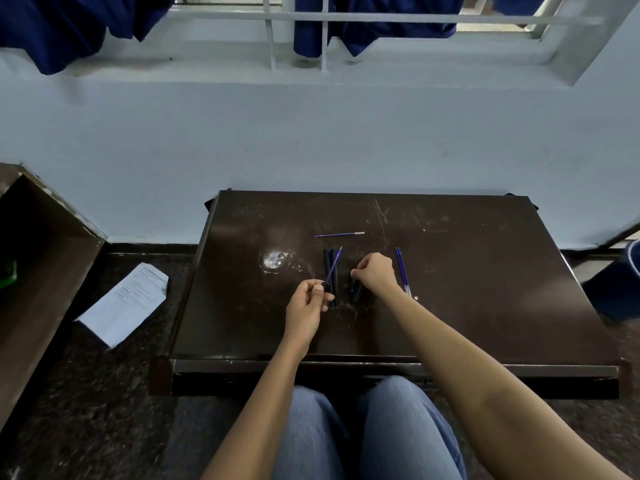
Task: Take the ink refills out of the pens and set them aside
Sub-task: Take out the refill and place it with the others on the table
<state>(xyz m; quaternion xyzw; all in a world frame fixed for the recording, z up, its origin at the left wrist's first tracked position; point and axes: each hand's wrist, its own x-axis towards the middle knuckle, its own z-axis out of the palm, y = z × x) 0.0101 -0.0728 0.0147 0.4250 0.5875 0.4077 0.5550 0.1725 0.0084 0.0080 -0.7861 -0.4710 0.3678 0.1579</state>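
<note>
A thin blue refill (333, 265) is pinched at its lower end by the left hand (308, 308), angled up over two black pen barrels (330, 271) lying side by side on the dark table (485, 289), most likely just freed and about to be put down. The right hand (375, 274) curls its fingertips onto another black pen (356, 292), probably steadying it as the next one to open. Two refills (402, 270) lie together just right of that hand, another (340, 234) farther back. A printed sheet (126, 303) lies on the floor; its writing is too small to read.
</note>
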